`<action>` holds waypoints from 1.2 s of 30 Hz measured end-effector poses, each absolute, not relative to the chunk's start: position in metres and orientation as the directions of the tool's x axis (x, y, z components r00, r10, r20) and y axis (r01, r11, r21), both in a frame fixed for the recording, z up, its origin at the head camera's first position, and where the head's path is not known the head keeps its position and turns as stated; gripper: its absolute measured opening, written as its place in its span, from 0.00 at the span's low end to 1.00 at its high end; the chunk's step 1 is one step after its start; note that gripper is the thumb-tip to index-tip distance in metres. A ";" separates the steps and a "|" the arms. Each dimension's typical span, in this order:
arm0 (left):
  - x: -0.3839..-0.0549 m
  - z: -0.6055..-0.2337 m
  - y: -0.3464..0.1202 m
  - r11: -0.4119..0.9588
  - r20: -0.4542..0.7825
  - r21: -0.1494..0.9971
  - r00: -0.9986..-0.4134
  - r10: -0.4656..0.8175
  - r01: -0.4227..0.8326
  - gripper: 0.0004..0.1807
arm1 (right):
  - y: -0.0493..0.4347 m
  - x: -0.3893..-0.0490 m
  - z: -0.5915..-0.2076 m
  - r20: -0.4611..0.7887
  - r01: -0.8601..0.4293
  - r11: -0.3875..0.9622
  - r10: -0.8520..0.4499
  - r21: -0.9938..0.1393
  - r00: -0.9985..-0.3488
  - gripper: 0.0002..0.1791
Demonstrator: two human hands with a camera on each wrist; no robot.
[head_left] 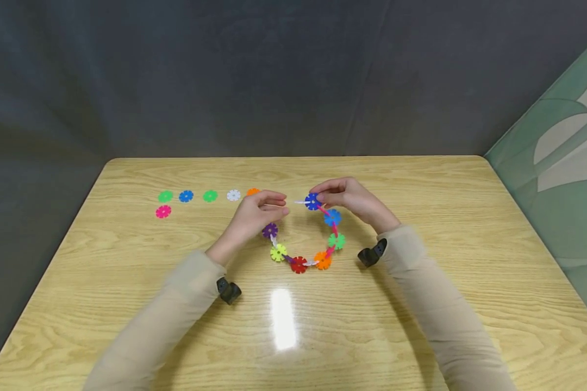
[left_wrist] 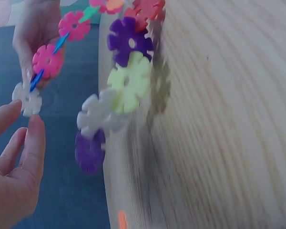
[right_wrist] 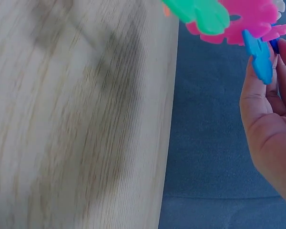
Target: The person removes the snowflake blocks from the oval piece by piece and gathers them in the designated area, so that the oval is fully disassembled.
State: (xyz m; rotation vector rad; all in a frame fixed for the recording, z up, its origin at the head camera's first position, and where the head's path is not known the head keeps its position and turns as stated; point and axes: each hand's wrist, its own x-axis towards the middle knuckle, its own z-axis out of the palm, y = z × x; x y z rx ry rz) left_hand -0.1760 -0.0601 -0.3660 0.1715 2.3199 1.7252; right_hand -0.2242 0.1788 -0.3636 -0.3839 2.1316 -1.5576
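Beige sleeves point(head_left: 142, 320) are stretched over the table point(head_left: 332, 336), and by the grip of the right hand point(head_left: 347, 198) a dark blue disc point(head_left: 313, 202) is pinched, close to one end of the chain point(head_left: 298, 265), which is curved like an unclosed ring. The left hand point(head_left: 256, 210) is held with released grip just beside the white disc point(left_wrist: 32, 101) of this end, while the purple disc point(head_left: 270, 231) of the other end is seen just below that hand in the head view. Farther left, loose discs point(head_left: 210, 196) are laid in a row, with a pink disc point(head_left: 163, 212) placed beside the leftmost green one.
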 end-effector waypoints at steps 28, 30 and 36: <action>-0.174 -0.373 -0.035 0.279 -0.151 0.958 -0.950 0.272 -0.072 0.20 | 0.171 -0.224 -0.360 -0.304 0.058 0.410 -0.566 -0.910 -0.767 0.13; -0.174 -0.373 -0.035 0.291 -0.156 0.954 -0.949 0.273 -0.073 0.21 | 0.171 -0.224 -0.360 -0.312 0.052 0.423 -0.575 -0.905 -0.757 0.13; -0.173 -0.373 -0.036 0.307 -0.154 0.950 -0.944 0.292 -0.060 0.21 | 0.173 -0.224 -0.357 -0.258 -0.030 0.413 -0.620 -0.910 -0.741 0.11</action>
